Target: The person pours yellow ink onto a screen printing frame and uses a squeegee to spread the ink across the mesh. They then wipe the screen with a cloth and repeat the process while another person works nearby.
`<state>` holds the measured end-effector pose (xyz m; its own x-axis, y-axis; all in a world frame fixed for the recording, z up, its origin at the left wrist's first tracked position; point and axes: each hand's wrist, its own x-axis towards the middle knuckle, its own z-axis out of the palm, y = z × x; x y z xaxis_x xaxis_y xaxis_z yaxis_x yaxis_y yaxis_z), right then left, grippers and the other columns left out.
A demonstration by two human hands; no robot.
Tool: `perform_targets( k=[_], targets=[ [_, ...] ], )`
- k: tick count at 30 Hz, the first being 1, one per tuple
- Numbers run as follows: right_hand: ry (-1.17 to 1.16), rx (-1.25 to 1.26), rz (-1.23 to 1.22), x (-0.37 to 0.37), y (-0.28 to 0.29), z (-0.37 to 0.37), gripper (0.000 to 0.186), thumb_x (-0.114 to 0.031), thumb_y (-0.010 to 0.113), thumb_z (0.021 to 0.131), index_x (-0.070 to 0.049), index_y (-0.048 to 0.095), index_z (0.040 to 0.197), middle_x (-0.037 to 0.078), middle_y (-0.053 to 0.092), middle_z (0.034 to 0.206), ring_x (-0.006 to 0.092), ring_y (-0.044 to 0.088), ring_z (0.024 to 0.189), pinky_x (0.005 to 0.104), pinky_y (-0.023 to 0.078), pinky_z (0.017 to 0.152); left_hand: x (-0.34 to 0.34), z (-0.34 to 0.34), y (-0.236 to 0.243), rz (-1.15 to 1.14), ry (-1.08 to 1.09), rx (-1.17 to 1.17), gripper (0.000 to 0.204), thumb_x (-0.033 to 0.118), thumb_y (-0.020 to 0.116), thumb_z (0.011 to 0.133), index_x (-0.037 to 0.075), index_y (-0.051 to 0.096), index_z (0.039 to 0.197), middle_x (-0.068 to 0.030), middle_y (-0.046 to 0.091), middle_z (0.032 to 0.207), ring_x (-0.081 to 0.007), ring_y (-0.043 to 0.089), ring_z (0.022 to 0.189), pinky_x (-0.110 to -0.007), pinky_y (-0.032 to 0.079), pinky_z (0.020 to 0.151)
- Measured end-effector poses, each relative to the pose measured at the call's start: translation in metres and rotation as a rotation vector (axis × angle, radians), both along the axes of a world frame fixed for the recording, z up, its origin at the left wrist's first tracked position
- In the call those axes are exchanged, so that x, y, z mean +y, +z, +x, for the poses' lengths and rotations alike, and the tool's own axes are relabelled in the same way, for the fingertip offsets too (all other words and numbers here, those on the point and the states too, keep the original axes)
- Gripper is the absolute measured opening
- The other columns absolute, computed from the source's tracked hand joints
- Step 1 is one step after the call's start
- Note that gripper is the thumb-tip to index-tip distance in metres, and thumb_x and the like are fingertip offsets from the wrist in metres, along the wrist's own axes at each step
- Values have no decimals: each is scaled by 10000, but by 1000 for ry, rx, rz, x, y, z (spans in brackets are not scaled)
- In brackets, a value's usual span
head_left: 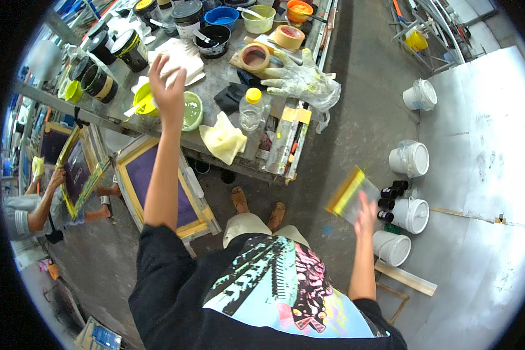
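pinching a blurred flat piece [349, 195] with a yellow-orange edge, the right hand [364, 217] is right of the table [214, 74] and apart from it; the piece lies left of the grip, its edge slanting from near left to far right. the left hand [168, 90], nearer the containers, is raised, fingers spread and empty. a pale green tub [200, 116] holds dull green liquid; a yellow bowl [150, 105] carries a pale spatula [133, 111].

Screen-printing workshop, by the look of it. Stained workbench [227, 73] across 11 to 12 o'clock, crowded with colour-smeared tubs [188, 23]. Wood-framed mesh screen [140, 178] at 9. Lidded white buckets [419, 158] at 3.
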<state>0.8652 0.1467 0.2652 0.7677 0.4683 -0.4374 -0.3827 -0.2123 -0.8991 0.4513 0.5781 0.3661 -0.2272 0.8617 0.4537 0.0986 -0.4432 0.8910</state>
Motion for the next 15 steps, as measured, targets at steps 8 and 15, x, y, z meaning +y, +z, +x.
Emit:
perform_targets(
  k=[8, 15],
  targets=[
    [442, 70, 334, 215, -50, -68, 393, -234, 706, 970, -52, 520, 1265, 65, 647, 1176, 156, 617, 1066, 349, 502, 941, -319, -53, -113, -436, 286, 17, 586, 9, 626, 958, 39, 393, 1494, -128, 547, 1347, -184, 599, 1063, -335, 500, 937],
    [441, 41, 173, 212, -84, -72, 446, -262, 769, 922, -32, 555, 1238, 51, 660, 1044, 147, 633, 826, 299, 507, 740, -549, -76, -200, -877, 659, -111, 668, -8, 646, 912, 83, 342, 1500, -118, 552, 1222, -142, 596, 818, -279, 504, 692]
  ],
)
